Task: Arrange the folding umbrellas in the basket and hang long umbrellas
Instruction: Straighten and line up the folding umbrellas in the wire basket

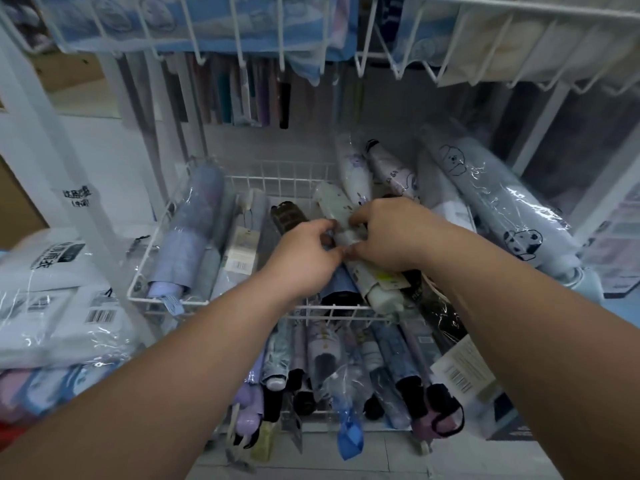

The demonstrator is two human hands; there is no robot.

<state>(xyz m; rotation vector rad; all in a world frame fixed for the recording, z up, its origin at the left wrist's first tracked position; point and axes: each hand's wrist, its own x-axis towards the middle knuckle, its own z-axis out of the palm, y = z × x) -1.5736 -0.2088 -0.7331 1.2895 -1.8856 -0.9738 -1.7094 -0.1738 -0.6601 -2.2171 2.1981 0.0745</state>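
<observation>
- 2 hands in view, both in the middle white wire basket [277, 174]
- left hand [304, 261]: fingers curled, thumb and fingertips pinch the clear sleeve at the middle of 1 cream folding umbrella [379, 294]
- right hand [388, 233]: curled over the same cream umbrella from the right, gripping it; fingertips of the two hands almost meet
- cream umbrella lies centre-right in the basket, far end pointing away, near end poking over the front rim, resting on other umbrellas
- roughly 11 folding umbrellas visible in this basket, all sleeved in plastic, some overlapped so the count is not exact
- left side: 1 lavender umbrella [194, 223] along the left wall, 2 grey ones just beside it, 1 dark patterned umbrella [285, 216] near the left hand
- right side: 1 large pale grey umbrella with dog faces [502, 202] lying over the right rim, 3 smaller pale ones at far right
- lower tier umbrellas [391, 344]: a packed row, handles toward the near side, too crowded to count
- upper basket [239, 46]: 1, holds blue and white packaged goods
- hanging umbrellas [239, 95]: slim row at far centre, blurred, number unclear
- white plastic-wrapped packs [59, 292] stacked at near left, barcodes showing
</observation>
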